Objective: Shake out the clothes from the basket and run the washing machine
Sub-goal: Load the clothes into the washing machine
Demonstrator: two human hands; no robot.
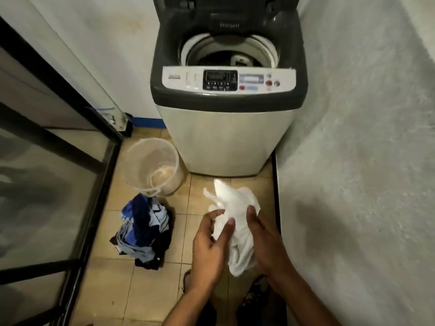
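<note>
A white garment [235,208] hangs bunched between both hands in front of me. My left hand [208,248] grips its left edge and my right hand [266,238] grips its right side. Ahead stands a top-loading washing machine [226,135] with its lid up; some dark and light laundry shows inside the drum [231,58]. Its control panel [227,80] faces me. A heap of blue and dark clothes [144,234] lies on the tiled floor to the left. Behind the heap, a clear plastic basket [154,164] lies tipped, with nothing visible in it.
A rough white wall [353,137] runs close along the right. A black-framed glass door [47,172] closes off the left side. My shoes [188,278] show on the tan floor tiles below the hands. The space is narrow.
</note>
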